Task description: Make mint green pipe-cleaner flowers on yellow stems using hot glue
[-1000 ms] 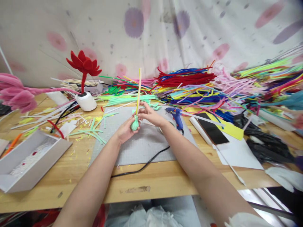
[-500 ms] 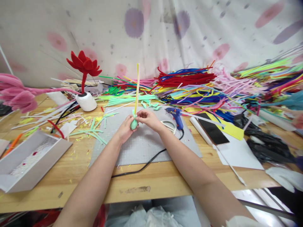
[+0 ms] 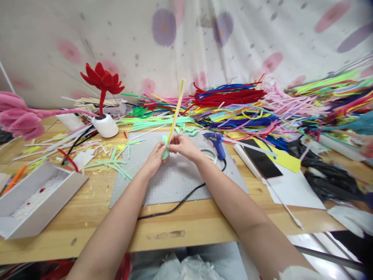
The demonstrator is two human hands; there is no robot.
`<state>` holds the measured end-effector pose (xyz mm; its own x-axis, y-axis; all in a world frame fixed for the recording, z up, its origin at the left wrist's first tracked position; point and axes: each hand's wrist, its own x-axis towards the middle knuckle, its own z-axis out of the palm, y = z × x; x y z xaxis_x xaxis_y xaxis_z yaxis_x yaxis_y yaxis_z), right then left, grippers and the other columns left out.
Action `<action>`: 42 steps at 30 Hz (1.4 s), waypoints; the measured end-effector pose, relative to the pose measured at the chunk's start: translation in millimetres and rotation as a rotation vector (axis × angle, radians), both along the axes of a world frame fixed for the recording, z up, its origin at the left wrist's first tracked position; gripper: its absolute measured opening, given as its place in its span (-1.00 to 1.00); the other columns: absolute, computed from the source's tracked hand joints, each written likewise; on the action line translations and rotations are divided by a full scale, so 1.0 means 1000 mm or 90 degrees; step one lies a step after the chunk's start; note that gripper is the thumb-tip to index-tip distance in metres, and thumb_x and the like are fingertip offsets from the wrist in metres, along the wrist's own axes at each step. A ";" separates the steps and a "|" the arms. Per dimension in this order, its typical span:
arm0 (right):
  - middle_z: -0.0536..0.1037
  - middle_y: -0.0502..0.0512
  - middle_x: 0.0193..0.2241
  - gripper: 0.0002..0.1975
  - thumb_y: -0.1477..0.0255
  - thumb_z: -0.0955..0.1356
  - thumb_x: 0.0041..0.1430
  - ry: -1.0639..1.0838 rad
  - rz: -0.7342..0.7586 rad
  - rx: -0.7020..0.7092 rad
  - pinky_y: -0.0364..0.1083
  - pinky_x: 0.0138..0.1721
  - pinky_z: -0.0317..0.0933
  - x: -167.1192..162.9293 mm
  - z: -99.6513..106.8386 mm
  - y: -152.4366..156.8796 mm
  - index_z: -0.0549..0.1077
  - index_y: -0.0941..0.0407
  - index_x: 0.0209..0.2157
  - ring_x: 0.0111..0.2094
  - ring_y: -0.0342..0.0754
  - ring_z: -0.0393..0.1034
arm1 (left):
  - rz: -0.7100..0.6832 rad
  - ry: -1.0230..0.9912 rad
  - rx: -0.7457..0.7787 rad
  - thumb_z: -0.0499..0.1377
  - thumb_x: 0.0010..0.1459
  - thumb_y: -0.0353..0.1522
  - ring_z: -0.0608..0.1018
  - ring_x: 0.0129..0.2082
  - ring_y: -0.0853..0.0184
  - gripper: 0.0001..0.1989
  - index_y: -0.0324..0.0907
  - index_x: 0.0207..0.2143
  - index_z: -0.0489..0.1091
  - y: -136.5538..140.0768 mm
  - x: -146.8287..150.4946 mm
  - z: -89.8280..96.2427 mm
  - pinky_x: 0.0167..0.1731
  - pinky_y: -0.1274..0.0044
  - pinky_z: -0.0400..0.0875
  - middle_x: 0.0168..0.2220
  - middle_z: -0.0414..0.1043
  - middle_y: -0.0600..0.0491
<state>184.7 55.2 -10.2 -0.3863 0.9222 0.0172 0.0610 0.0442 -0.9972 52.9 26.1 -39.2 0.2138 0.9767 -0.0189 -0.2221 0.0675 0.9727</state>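
Above the grey cutting mat [image 3: 175,190], my left hand [image 3: 154,160] is closed around a small mint-green fuzzy piece [image 3: 165,154] that looks made of pipe cleaners. A yellow and a pale pipe cleaner [image 3: 176,111] rise out of its top, leaning right. My right hand [image 3: 185,147] pinches the same piece from the right, close to where the pipe cleaners come out; its fingertips partly hide the contact. On the mat just beyond my right wrist are white-handled scissors [image 3: 211,154], partly covered, and a blue glue gun [image 3: 218,146].
Cut green pipe cleaners [image 3: 118,165] lie left of the mat. A red flower [image 3: 102,79] stands in a white pot [image 3: 106,126]. A white box [image 3: 52,202] sits at left, a phone [image 3: 262,159] at right. Pipe-cleaner heaps [image 3: 230,97] line the back. A black cord [image 3: 180,202] crosses the mat.
The yellow and pale pipe cleaners have tipped from nearly upright to leaning right. The green piece has turned a little between my fingers; both hands stay in about the same place.
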 end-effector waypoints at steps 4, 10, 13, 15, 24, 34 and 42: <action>0.31 -0.14 -0.69 -0.82 0.52 0.29 -0.23 -0.016 0.046 0.015 -0.24 -0.63 0.05 0.004 0.004 0.000 0.29 0.17 -0.45 -0.66 -0.27 0.16 | -0.003 0.076 0.016 0.06 0.08 -0.22 0.22 -0.65 0.51 -0.81 -0.17 -0.39 0.19 -0.002 0.000 0.003 -0.66 0.65 0.07 -0.61 0.23 0.18; 0.29 -0.14 -0.70 -0.86 0.54 0.28 -0.21 -0.043 0.090 0.028 -0.25 -0.64 0.07 0.008 0.010 -0.001 0.31 0.18 -0.47 -0.66 -0.27 0.17 | -0.024 0.114 -0.010 0.07 0.06 -0.21 0.28 -0.62 0.51 -0.79 -0.17 -0.39 0.21 -0.004 -0.002 0.007 -0.66 0.66 0.09 -0.56 0.25 0.16; 0.30 -0.13 -0.71 -0.91 0.54 0.28 -0.21 -0.046 0.100 0.032 -0.25 -0.64 0.06 0.009 0.011 0.000 0.31 0.18 -0.51 -0.66 -0.27 0.17 | -0.029 0.111 -0.013 0.08 0.06 -0.20 0.29 -0.61 0.51 -0.78 -0.18 -0.38 0.22 -0.004 -0.002 0.007 -0.66 0.66 0.10 -0.55 0.26 0.16; 0.32 -0.12 -0.69 -0.91 0.54 0.28 -0.20 -0.043 0.111 0.032 -0.25 -0.63 0.08 0.010 0.010 0.000 0.31 0.18 -0.51 -0.66 -0.27 0.19 | -0.023 0.105 -0.022 0.09 0.05 -0.20 0.29 -0.62 0.51 -0.78 -0.17 -0.38 0.23 -0.004 -0.002 0.007 -0.66 0.66 0.10 -0.56 0.26 0.16; 0.41 -0.04 -0.67 -0.92 0.50 0.33 -0.14 -0.034 0.133 0.017 -0.23 -0.60 0.22 0.014 0.003 0.007 0.36 0.21 -0.51 -0.65 -0.23 0.29 | -0.020 0.124 -0.028 0.09 0.04 -0.18 0.31 -0.60 0.50 -0.76 -0.17 -0.39 0.22 -0.006 0.000 0.012 -0.63 0.65 0.12 -0.56 0.24 0.17; 0.41 -0.06 -0.69 -0.93 0.50 0.34 -0.14 -0.016 0.158 0.007 -0.23 -0.60 0.26 0.014 0.001 0.010 0.35 0.20 -0.53 -0.66 -0.23 0.32 | -0.032 0.114 -0.039 0.10 0.04 -0.19 0.32 -0.59 0.50 -0.77 -0.18 -0.39 0.23 -0.007 -0.002 0.011 -0.63 0.65 0.12 -0.53 0.27 0.14; 0.43 -0.08 -0.67 -0.86 0.45 0.37 -0.14 0.003 0.193 0.006 -0.23 -0.58 0.28 0.018 0.003 0.010 0.36 0.20 -0.49 -0.64 -0.23 0.33 | -0.040 0.078 -0.051 0.12 0.03 -0.24 0.34 -0.58 0.49 -0.81 -0.19 -0.40 0.25 -0.008 -0.003 0.013 -0.65 0.66 0.12 -0.54 0.28 0.13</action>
<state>203.0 65.6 -7.0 -0.6443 0.7642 0.0278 0.0388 0.0690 -0.9969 50.1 18.5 -26.2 0.2657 0.9557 -0.1266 -0.0943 0.1565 0.9832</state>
